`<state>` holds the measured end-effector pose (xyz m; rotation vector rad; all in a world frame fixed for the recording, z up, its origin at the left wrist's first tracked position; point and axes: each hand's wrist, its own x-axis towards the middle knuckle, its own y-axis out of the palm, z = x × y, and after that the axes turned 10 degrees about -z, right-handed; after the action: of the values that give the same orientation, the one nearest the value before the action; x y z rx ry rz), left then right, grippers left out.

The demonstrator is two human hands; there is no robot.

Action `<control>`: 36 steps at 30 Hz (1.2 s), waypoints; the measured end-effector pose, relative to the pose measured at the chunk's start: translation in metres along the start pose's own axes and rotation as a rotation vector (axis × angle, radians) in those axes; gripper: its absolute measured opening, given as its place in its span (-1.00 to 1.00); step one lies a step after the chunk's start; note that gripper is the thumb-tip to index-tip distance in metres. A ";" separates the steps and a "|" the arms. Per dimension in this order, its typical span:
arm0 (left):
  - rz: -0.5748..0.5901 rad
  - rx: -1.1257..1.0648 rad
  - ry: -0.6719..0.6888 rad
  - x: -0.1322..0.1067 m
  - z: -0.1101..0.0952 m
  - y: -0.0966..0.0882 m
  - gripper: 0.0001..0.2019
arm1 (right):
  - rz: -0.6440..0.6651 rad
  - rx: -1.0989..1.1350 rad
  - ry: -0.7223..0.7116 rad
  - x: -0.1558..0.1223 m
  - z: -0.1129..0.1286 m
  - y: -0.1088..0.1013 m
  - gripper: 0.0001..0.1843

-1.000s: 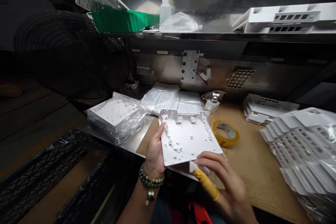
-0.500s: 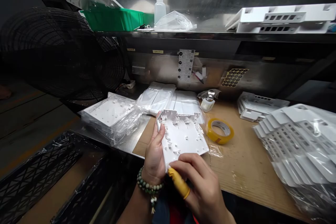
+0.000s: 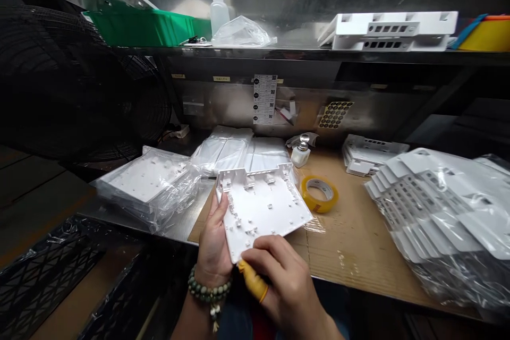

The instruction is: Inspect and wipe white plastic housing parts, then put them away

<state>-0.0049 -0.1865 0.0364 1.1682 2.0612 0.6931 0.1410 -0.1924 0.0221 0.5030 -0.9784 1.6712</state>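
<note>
A white plastic housing panel [image 3: 261, 212] is held tilted above the front of the bench, its inner side with small posts and clips facing me. My left hand [image 3: 215, 241] is closed on the panel's left edge, thumb over the rim; a beaded bracelet circles that wrist. My right hand [image 3: 282, 281] pinches the near corner of the panel between thumb and fingers. A yellow finger cot [image 3: 254, 282] covers the right thumb. Just right of the panel lies a roll of yellow tape [image 3: 332, 199].
Bagged white panels [image 3: 149, 175] lie at left and a bagged stack of housings [image 3: 430, 212] at right. Behind are plastic bags [image 3: 227, 149], a pump bottle [image 3: 300, 154] and more housings [image 3: 370, 154]. A shelf [image 3: 295, 54] spans the back; a fan [image 3: 147, 101] stands left.
My view has turned slightly right, so the bench things sit farther left. The panel is tilted a little differently, and both hands still grip it.
</note>
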 end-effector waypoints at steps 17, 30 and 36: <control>0.252 -0.286 -0.169 0.003 -0.043 -0.067 -0.51 | -0.183 -0.239 0.179 -0.007 -0.058 -0.082 -0.76; 0.070 -0.219 -0.087 0.001 -0.043 -0.083 -0.51 | -0.089 -0.297 0.079 -0.012 -0.072 -0.086 -0.76; -0.013 -0.096 -0.239 0.003 -0.046 -0.120 -0.48 | -0.303 -0.271 0.182 0.025 -0.071 -0.092 -0.80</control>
<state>-0.1044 -0.2446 -0.0211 1.1245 1.8155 0.6079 0.2293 -0.1132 0.0316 0.2944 -0.9263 1.2669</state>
